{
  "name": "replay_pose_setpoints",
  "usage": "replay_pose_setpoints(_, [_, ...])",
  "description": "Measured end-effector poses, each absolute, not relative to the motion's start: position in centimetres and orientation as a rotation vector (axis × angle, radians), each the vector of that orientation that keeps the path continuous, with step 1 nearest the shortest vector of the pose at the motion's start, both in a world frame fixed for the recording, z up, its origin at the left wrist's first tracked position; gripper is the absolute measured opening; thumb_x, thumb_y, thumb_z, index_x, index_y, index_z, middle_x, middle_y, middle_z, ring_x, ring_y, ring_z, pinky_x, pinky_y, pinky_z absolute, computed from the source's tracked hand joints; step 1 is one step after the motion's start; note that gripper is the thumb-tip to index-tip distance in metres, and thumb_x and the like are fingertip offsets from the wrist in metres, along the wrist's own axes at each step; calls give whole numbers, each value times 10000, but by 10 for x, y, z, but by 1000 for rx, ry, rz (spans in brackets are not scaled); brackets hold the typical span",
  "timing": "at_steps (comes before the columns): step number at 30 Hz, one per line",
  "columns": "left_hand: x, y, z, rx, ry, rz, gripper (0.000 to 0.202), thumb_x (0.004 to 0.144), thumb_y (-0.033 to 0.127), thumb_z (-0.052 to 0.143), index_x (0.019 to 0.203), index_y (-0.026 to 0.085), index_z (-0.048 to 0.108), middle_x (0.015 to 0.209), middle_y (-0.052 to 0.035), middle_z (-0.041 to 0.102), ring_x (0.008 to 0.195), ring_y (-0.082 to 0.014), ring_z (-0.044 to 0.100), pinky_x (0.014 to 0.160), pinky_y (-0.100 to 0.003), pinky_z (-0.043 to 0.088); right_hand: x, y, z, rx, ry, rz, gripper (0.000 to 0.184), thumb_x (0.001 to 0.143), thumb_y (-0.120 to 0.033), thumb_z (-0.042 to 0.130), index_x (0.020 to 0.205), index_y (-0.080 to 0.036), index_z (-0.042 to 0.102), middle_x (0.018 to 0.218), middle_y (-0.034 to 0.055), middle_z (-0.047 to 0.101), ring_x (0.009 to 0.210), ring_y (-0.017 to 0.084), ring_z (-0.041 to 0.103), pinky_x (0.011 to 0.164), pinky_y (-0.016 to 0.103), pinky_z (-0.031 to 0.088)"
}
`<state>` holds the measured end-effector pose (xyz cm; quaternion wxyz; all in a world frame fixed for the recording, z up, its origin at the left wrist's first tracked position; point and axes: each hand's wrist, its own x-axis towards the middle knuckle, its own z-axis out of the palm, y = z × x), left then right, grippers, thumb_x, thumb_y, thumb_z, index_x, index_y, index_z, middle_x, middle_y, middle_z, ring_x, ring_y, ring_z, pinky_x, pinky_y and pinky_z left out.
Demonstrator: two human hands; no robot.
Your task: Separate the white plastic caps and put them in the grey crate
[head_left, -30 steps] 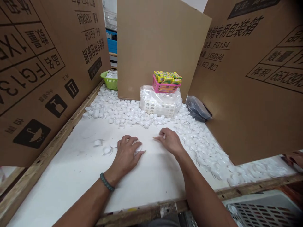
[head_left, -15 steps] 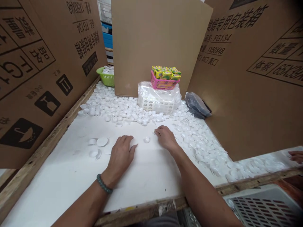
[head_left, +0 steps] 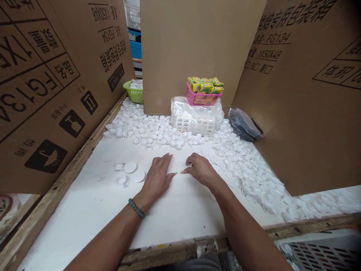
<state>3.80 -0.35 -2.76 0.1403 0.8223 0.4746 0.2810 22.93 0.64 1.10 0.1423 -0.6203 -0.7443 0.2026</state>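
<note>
On the white tabletop, my left hand point(head_left: 159, 177) lies with its fingers stretched out and its thumb apart. My right hand point(head_left: 200, 169) faces it from a short way off, with bent fingers and the thumb held away from them. A pale round white piece point(head_left: 179, 161) shows faintly between the two hands; whether either hand touches it I cannot tell. Left of my left hand are a few small white plastic parts: a flat disc point(head_left: 130, 167), another disc point(head_left: 138, 176), a short ring-like piece point(head_left: 119, 166) and a cup-shaped piece point(head_left: 123, 181).
Many small white plastic pieces point(head_left: 152, 128) cover the back and right of the table. Behind them stand a wrapped white pack point(head_left: 194, 122), a pink basket point(head_left: 203, 99) of yellow boxes, a green basket point(head_left: 134, 94) and dark plastic bags point(head_left: 244, 124). Cardboard walls point(head_left: 197, 49) surround the table.
My hands have come closer together, and my right thumb now shows apart from the fingers. A second disc shows beside my left hand. The view has turned slightly left.
</note>
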Motion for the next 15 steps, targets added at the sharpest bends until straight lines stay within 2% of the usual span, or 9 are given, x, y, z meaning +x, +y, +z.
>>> replay_pose_setpoints(2, [41,1,-28,2422,1295,794,528,858,334,473,1349,185,348,1395,-120,388,1143,-276,390,920,-457,393,231,6,13,-1877,-2150,607,152,725,-305,674,700,-182,588,812,21,557,660,126,495,585,253,352])
replay_pose_setpoints(5, [44,4,-29,2429,1304,746,524,865,363,461,1350,198,352,1406,-105,383,1148,-285,364,909,-469,387,234,5,19,-1914,-2131,533,194,707,-341,684,762,-186,582,849,29,556,744,152,509,602,250,348])
replay_pose_setpoints(7, [45,4,-29,2434,1320,731,535,874,393,439,1363,201,336,1414,-101,374,1168,-295,347,913,-470,376,238,3,25,-1966,-2110,439,281,657,-391,720,798,-192,580,870,36,557,824,184,507,615,251,347])
replay_pose_setpoints(9, [46,4,-30,2459,1304,702,555,875,434,425,1375,219,321,1427,-96,359,1205,-313,321,922,-479,356,243,1,29,-2059,-2131,435,327,586,-389,770,769,-194,582,863,40,561,818,196,506,596,250,340])
replay_pose_setpoints(11, [46,4,-31,2502,1250,644,539,871,467,418,1359,248,357,1417,-92,377,1234,-335,302,927,-498,334,246,0,32,-2158,-2194,527,292,546,-301,801,703,-189,581,827,40,568,740,179,510,561,248,325])
replay_pose_setpoints(15, [46,3,-31,2536,1166,614,423,876,459,416,1244,270,505,1291,-90,511,1231,-338,323,917,-503,324,244,1,34,-2255,-2252,750,233,606,-143,741,534,-174,522,635,18,552,603,141,493,517,244,297])
